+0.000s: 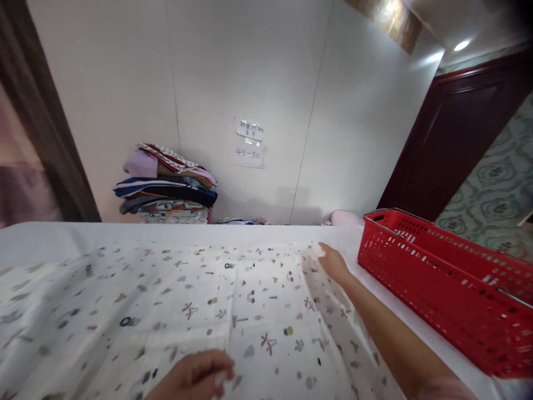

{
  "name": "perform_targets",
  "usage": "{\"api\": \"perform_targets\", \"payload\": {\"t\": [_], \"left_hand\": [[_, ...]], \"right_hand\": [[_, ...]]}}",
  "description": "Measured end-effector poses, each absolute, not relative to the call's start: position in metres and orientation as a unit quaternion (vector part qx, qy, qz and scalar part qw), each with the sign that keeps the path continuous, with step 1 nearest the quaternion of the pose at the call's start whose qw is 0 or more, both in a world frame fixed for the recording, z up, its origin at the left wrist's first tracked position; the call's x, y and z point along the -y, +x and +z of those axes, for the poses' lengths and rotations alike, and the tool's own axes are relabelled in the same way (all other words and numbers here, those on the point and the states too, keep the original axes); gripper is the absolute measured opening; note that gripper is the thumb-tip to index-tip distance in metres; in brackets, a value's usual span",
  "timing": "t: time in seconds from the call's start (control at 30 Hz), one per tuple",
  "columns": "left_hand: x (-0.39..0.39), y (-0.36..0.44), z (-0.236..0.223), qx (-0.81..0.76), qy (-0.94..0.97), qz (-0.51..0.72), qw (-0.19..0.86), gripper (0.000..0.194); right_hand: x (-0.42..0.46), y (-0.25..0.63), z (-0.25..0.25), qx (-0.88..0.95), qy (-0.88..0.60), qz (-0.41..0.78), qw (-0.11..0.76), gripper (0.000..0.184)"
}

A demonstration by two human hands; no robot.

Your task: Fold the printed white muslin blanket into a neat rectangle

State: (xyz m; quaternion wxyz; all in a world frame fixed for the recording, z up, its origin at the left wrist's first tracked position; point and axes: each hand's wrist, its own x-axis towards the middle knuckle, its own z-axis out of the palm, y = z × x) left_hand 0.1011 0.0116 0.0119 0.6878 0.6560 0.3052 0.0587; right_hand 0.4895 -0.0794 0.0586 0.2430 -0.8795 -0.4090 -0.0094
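A thin white cloth (258,311) with small printed plants, rainbows and other shapes lies spread over the white table, with creases and soft folds in it. At its far right corner my right hand (331,261) pinches the edge, where the fabric bunches up at the fingers. The right side of the cloth hangs in loose folds beside my forearm. My left hand (194,373) is low in the view, over the near part of the cloth. Its fingers curl in toward the thumb; whatever they hold, if anything, cannot be made out.
A red perforated plastic basket (428,283) stands on the table at the right. Behind the far edge, a stack of folded fabrics (166,186) rests against the pale wall. Handwritten paper labels (250,153) are taped there. A dark red door (453,128) is at the back right.
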Motion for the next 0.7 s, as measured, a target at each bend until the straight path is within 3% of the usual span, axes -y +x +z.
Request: {"api": "perform_targets", "payload": {"t": [0.13, 0.23, 0.37, 0.53, 0.7], "left_hand": [[-0.016, 0.116, 0.037, -0.326, 0.471, 0.190, 0.797, 0.040], [-0.016, 0.115, 0.030, -0.307, 0.278, 0.247, 0.876, 0.052], [-0.007, 0.095, 0.006, -0.246, 0.154, 0.260, 0.921, 0.067], [0.006, 0.078, -0.002, -0.223, 0.108, 0.327, 0.912, 0.064], [0.011, 0.074, 0.007, -0.236, 0.100, 0.323, 0.911, 0.065]], "right_hand": [[0.088, 0.365, 0.057, 0.661, -0.725, 0.001, 0.194, 0.059], [0.115, 0.285, 0.050, 0.763, -0.618, 0.099, 0.163, 0.066], [0.137, 0.244, 0.042, 0.797, -0.522, 0.261, 0.155, 0.070], [0.123, 0.234, 0.040, 0.729, -0.570, 0.317, 0.210, 0.046], [0.104, 0.205, 0.039, 0.702, -0.614, 0.226, 0.281, 0.030]]}}
